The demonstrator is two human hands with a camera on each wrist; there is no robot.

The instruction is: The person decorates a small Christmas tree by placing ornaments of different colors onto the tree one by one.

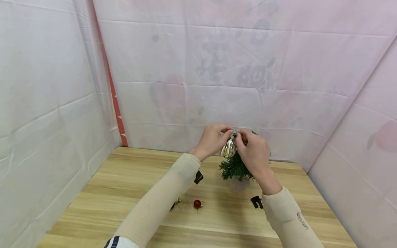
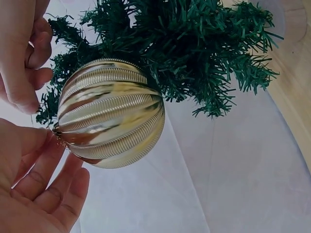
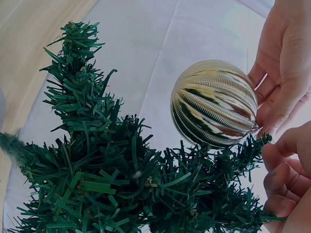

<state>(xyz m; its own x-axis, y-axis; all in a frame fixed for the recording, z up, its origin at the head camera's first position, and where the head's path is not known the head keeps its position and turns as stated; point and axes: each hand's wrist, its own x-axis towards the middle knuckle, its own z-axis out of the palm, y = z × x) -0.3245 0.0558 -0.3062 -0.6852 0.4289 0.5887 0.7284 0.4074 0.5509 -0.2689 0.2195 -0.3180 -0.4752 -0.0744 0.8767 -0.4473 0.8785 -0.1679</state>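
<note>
A shiny gold ribbed Christmas ball [image 1: 228, 149] hangs beside the upper part of a small green artificial Christmas tree [image 1: 237, 168]. My left hand [image 1: 214, 140] pinches the ball at its cap, with thumb and fingertips at the thin loop; the other fingers spread loosely in the left wrist view. Close by, my right hand [image 1: 255, 150] has its thumb and curled fingers on the tip of a branch [image 3: 252, 148], right at the ball's cap. In the right wrist view the ball [image 3: 214, 103] overlaps that branch. The fingertips of both hands nearly meet there.
The tree's pale round base [image 1: 238, 185] stands on the wooden table [image 1: 139, 172], near its back edge. In front lie a small red ball [image 1: 197, 204] and a small gold-topped piece [image 1: 178, 200], partly behind the left sleeve. White printed cloth [image 1: 217, 69] walls the table in.
</note>
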